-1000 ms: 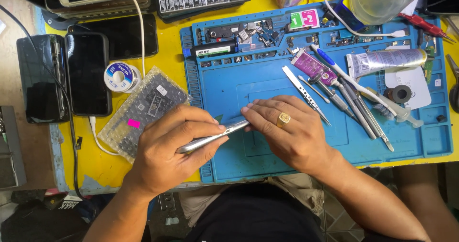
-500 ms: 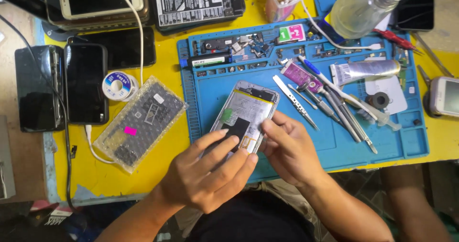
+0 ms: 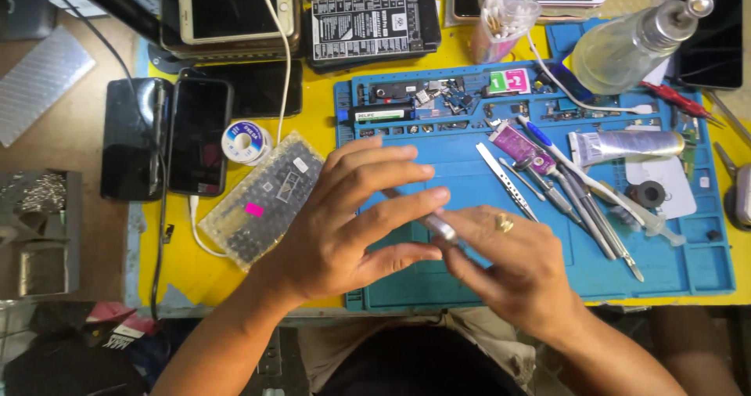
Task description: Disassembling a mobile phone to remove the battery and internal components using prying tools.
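Half a second ago the opened phone lay face-up between the hands; now the left hand spreads over it, fingers open, hiding most of it above the blue mat. The right hand pinches its metal edge. Thin, stiff and likely fragile inside, it is best held by its rim.
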